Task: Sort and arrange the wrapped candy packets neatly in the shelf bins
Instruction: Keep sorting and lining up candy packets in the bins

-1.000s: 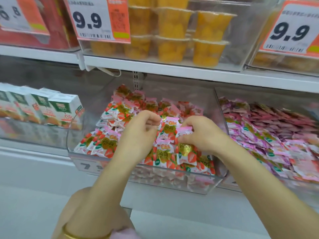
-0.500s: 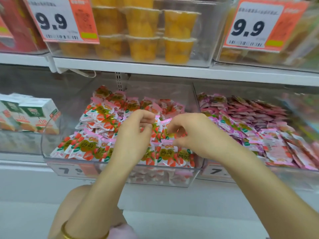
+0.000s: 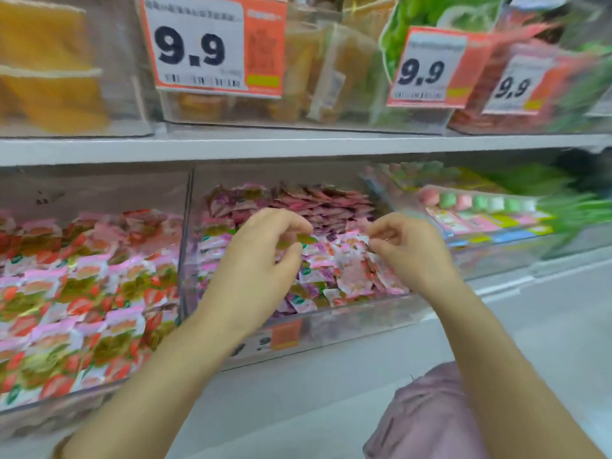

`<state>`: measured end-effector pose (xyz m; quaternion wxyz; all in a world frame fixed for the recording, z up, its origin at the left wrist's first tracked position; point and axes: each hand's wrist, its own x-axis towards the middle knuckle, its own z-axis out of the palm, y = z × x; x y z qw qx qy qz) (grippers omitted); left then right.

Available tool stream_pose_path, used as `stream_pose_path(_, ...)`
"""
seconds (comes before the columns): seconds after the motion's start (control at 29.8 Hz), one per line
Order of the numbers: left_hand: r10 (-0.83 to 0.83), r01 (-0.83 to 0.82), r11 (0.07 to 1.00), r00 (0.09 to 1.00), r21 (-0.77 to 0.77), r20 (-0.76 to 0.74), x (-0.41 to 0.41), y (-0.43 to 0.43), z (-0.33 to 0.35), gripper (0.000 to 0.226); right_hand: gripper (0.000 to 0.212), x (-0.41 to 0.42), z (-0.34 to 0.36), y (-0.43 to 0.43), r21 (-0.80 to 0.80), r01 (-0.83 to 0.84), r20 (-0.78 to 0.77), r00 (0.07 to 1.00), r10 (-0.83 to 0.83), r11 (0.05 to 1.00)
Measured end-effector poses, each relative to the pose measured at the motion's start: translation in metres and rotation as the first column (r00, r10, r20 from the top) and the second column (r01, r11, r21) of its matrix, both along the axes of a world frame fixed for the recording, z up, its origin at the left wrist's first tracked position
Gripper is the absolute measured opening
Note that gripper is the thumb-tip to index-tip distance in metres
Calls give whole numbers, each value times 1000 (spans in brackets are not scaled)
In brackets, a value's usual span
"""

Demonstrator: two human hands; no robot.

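Note:
Two clear bins hold wrapped candy. The left bin [image 3: 185, 246] is filled with red strawberry packets [image 3: 82, 293]. The middle bin [image 3: 331, 323] holds purple and pink packets [image 3: 318, 207]. Both my hands hover over the middle bin. My left hand [image 3: 261, 260] has its fingers curled above the packets, with a gold-green scrap showing between thumb and fingers; blur hides whether it grips anything. My right hand [image 3: 410, 250] pinches the corner of a pink-white packet [image 3: 352, 246] between thumb and fingertips.
A third bin [image 3: 480, 233] with pastel sweets stands to the right. The upper shelf [image 3: 298, 144] carries clear boxes with 9.9 price tags [image 3: 198, 48]. A pink cloth bag [image 3: 427, 415] sits low at the right. The view is blurred at the right.
Both hands left the strawberry packet bin and moved right, over the purple and pink packet bin. The camera swung right too.

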<state>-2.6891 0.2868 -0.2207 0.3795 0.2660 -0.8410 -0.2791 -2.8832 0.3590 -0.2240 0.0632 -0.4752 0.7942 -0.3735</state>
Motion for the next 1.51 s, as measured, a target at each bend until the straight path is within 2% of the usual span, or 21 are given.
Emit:
stream_pose_path(0.1,-16,15,999,1000,36,27,-22,-2,-6,28,16,-32,-2,-8,33,83,-40,996,-81,996)
stream_pose_path(0.23,-9,6,996,999,87,37,-39,-4,-8,28,41,-52,-9,-38,322,100,-231,973,-24,941)
stream_pose_path(0.3,-9,4,993,999,115,41,-44,-4,-9,28,47,-55,-20,-51,437,78,-203,979,14,896)
stream_pose_path(0.37,-11,4,991,999,132,51,-48,-5,-9,27,43,-58,-28,-59,481,77,-219,975,35,874)
stream_pose_path(0.44,-6,-3,989,998,146,61,-51,-6,-10,27,37,-61,-29,-61,451,95,-259,965,28,888)
stream_pose_path(0.5,3,-13,987,998,161,64,-52,-7,-10,28,42,-64,-29,-62,396,128,-275,961,-15,909)
stream_pose_path(0.57,-1,-10,985,998,175,63,-54,-7,-11,28,35,-67,-31,-62,331,151,-317,947,-41,932)
stream_pose_path(0.64,-7,-6,982,998,188,68,-55,-6,-12,28,21,-67,-33,-59,237,147,-358,932,-54,960)
stream_pose_path(0.74,0,-12,980,998,200,61,-54,-6,-12,28,18,-64,-26,-51,23,92,-362,929,-78,995)
stream_pose_path(0.8,7,-17,977,999,215,48,-51,-5,-13,29,15,-56,-16,-47,-172,-19,-269,963,-28,985)
stream_pose_path(0.91,34,-32,972,999,234,-4,-45,-7,-12,29,13,-32,1,-41,-353,-150,67,980,185,923)
stream_pose_path(0.97,55,-40,963,997,266,-50,-40,-9,-10,29,27,-16,8,-36,-380,-222,290,893,343,898)
stream_pose_path(1.07,38,10,941,990,338,-134,-29,-11,-4,32,16,9,11,-33,-416,-329,574,628,526,848)
stream_pose_path(1.14,22,40,927,987,372,-160,-20,-12,0,32,15,24,11,-33,-425,-352,636,540,552,834)
stream_pose_path(1.27,70,-4,925,985,381,-160,4,-11,5,22,16,46,13,-33,-390,-375,663,520,539,841)
stream_pose_path(1.37,119,-41,925,975,379,-185,20,-9,10,18,13,61,19,-32,-350,-482,669,472,575,803)
stream_pose_path(1.44,140,-54,920,970,389,-198,30,-7,14,18,25,69,21,-32,-345,-536,687,415,596,770)
stream_pose_path(1.51,157,-69,919,967,387,-201,41,-5,17,19,38,75,23,-33,-325,-551,684,425,593,769)
